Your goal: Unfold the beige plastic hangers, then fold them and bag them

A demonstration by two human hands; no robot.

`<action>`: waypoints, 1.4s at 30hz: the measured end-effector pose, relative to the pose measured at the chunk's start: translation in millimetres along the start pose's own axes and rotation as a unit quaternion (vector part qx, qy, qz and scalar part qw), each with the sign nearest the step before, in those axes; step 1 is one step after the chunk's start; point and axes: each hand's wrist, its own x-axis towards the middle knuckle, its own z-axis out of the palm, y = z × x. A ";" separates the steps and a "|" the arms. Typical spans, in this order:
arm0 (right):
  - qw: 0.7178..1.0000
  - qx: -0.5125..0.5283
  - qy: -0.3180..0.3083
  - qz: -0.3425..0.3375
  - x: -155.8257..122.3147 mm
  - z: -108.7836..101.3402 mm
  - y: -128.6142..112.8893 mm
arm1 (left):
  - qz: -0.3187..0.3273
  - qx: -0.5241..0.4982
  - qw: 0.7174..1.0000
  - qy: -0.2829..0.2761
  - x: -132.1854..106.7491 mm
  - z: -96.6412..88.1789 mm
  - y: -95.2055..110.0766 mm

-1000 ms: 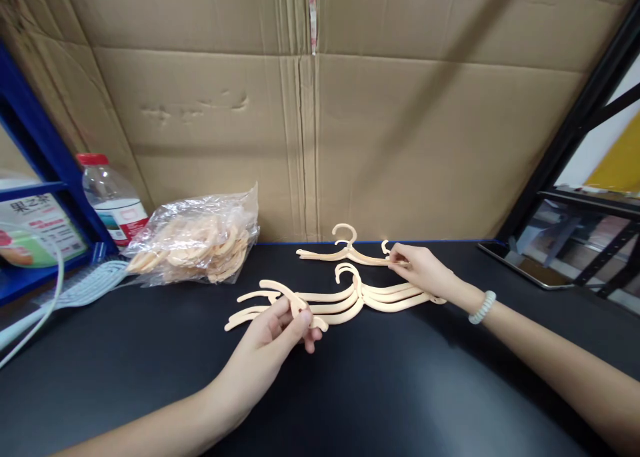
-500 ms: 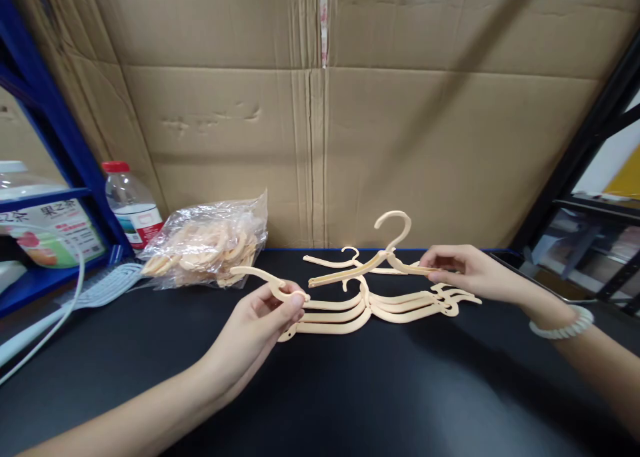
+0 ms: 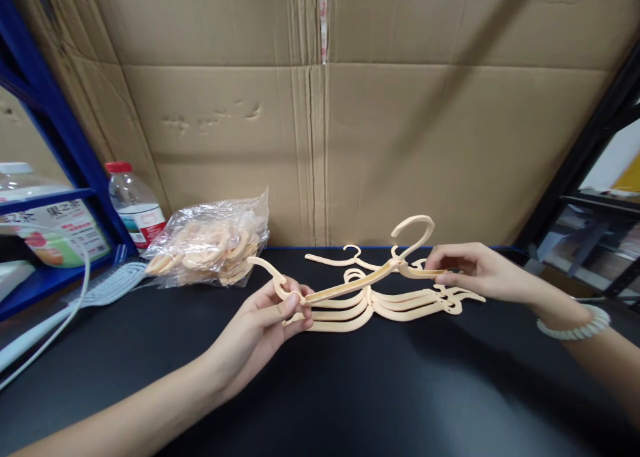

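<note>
Holding: a cream hanger [image 3: 360,282] clear above the table [image 3: 350,390], long axis left to right, left tip lower, hook up at the right.
Grip, right hand [image 3: 475,270]: pinched narrow on the hanger's right arm.
Grip, left hand [image 3: 265,324]: closed on a curved piece [image 3: 265,270]; the hanger's left tip meets these fingers.
Beneath: stack of hangers [image 3: 400,304] flat on the table.
Left: clear bag [image 3: 210,240] of hangers; bottle [image 3: 133,204], red cap, label unreadable; carton [image 3: 60,227] with Chinese print, too small to read.
</note>
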 end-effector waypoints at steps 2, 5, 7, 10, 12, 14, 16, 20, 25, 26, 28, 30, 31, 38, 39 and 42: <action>1.000 -0.001 0.001 -0.004 -0.1 0.2 -0.8 | -0.006 -0.004 1.000 0.001 -0.3 0.8 0.5; 1.000 -0.005 0.009 -0.017 -0.2 0.6 -2.4 | -0.012 -0.007 1.000 0.003 -0.9 0.9 1.3; 1.000 -0.006 0.014 -0.022 -0.3 1.0 -3.3 | -0.015 -0.007 1.000 0.004 -1.5 0.7 1.6; 1.000 -0.005 0.019 -0.022 0.0 2.2 -3.9 | -0.012 -0.005 1.000 0.006 -2.3 0.5 1.5; 0.999 -0.005 0.024 -0.021 0.6 3.5 -3.7 | -0.009 -0.003 1.000 0.009 -2.6 0.6 1.1; 0.999 -0.006 0.027 -0.018 1.2 5.0 -3.3 | -0.009 0.001 1.000 0.010 -2.5 0.6 0.5; 1.000 -0.010 0.024 -0.015 1.7 6.6 -2.9 | -0.009 0.008 1.000 0.005 -2.3 0.0 -0.2; 0.999 -0.028 0.019 -0.024 1.9 9.6 -3.3 | -0.008 0.018 1.000 0.004 -0.8 -3.1 -2.6; 0.998 -0.042 0.014 -0.037 1.2 13.3 -5.3 | -0.004 0.029 0.999 0.040 1.9 -7.7 -7.4; 0.998 -0.045 0.015 -0.040 1.2 14.2 -5.8 | -0.001 0.032 0.999 0.042 2.2 -8.4 -8.1; 0.998 -0.050 0.014 -0.048 1.3 16.3 -7.2 | 0.005 0.038 0.998 0.046 2.3 -9.4 -9.0; 0.997 -0.050 0.010 -0.052 1.7 18.9 -9.2 | 0.015 0.044 0.997 0.055 2.4 -9.6 -8.7; 0.998 -0.049 0.007 -0.050 1.8 20.3 -10.6 | 0.021 0.046 0.997 0.062 2.5 -9.4 -8.2; 0.997 -0.066 0.013 -0.042 0.5 30.6 -22.9 | 0.057 0.046 0.988 0.135 4.5 -7.0 -6.1; 0.996 -0.077 0.017 -0.044 0.1 32.6 -24.7 | 0.055 0.043 0.988 0.135 4.3 -6.7 -6.7; 0.993 -0.103 0.016 -0.052 -1.6 40.2 -29.8 | 0.043 0.039 0.989 0.134 2.1 -5.6 -9.0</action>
